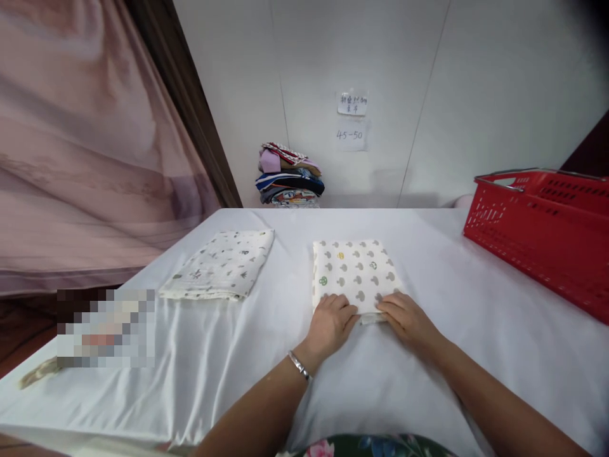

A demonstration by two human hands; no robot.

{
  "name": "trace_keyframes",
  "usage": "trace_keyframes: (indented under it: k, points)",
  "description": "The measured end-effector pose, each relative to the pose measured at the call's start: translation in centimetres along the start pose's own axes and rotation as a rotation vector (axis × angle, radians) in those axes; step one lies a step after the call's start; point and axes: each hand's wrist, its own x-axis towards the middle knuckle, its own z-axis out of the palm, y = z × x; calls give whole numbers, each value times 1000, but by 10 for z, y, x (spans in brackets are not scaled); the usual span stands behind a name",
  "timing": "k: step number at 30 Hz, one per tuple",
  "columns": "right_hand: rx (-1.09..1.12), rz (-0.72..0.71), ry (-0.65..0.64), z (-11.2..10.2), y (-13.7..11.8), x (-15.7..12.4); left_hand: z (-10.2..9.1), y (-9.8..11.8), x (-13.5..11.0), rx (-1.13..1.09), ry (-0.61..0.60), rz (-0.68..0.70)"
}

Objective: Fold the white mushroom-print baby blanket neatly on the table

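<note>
A folded white cloth with a grey mushroom-like print, plus a few yellow and green motifs, lies flat on the white-covered table. At its near left corner, my left hand has its fingers on top and its thumb at the front edge, gripping the cloth. My right hand grips the near right corner in the same manner. Between the hands, a strip of the lower layer shows under the front edge. Farther left lies a second folded white cloth with small dark prints, apart from both hands.
A red perforated basket with metal handles stands at the right. Against the back wall rises a stack of folded fabrics. A pixelated patch covers something at the table's left edge, with a tan end showing. A pink curtain hangs at the left.
</note>
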Motion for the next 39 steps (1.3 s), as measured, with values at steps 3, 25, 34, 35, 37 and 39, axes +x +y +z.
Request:
trace_keyframes:
  k: [3, 25, 34, 35, 37, 39]
  points:
    - [-20, -22, -9, 0, -1, -1, -6, 1, 4, -21, -17, -13]
    - [-84, 166, -17, 5, 37, 83, 10, -7, 8, 79, -150, 15]
    - [-337, 241, -272, 57, 63, 77, -11, -26, 29, -183, -40, -127]
    - [-331, 244, -270, 56, 63, 76, -15, -37, 39, -202, 10, -207]
    - [-316, 247, -256, 55, 62, 77, -19, -64, 60, -203, 88, -413]
    - [-302, 245, -239, 54, 61, 78, -18, -93, 80, -275, 70, -680]
